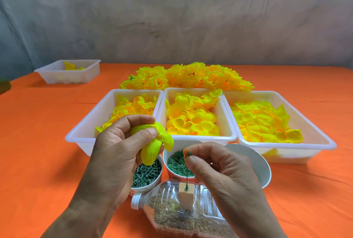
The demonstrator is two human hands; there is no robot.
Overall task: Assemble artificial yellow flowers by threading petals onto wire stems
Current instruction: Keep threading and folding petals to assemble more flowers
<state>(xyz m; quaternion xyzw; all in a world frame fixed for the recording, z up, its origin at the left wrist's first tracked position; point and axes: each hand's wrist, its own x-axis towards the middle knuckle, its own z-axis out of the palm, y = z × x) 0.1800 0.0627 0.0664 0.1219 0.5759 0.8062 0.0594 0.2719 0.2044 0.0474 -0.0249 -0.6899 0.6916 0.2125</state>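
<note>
One white cup [262,167] half behind right hand [225,176]

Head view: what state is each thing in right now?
wire, upright in the wooden block
right hand, pinching a green piece at the wire tip
left hand, pinching a yellow petal layer
yellow petal layer, drooping, not on the wire
plastic bottle, on its side, capped, grain-filled
middle tray, holding loose petals
far tray, nearly empty
</note>
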